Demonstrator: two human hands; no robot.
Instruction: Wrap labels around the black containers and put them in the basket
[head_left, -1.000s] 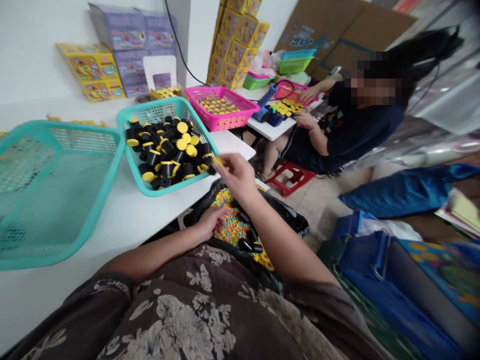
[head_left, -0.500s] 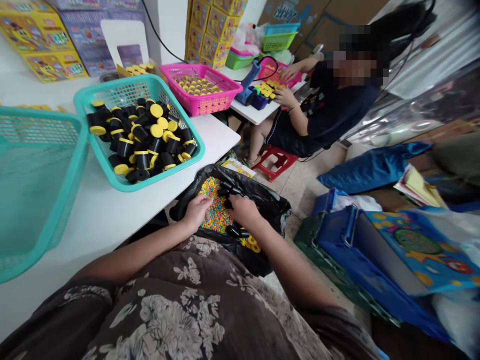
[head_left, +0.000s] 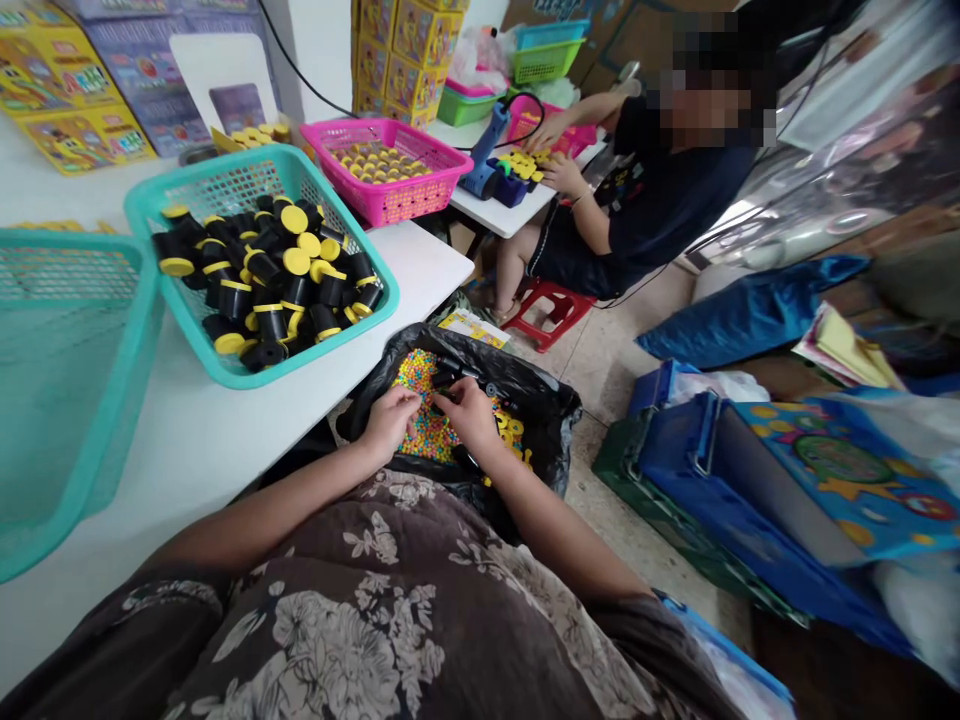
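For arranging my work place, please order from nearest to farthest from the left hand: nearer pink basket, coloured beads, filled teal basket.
1. Coloured beads: just right of the left hand, in the black bag.
2. Filled teal basket: ahead-left, on the white table.
3. Nearer pink basket: ahead, beyond the teal one.

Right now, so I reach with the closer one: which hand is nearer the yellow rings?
Right. The right hand is just beside the yellow rings, on their left; the left hand is farther left, across the beads.
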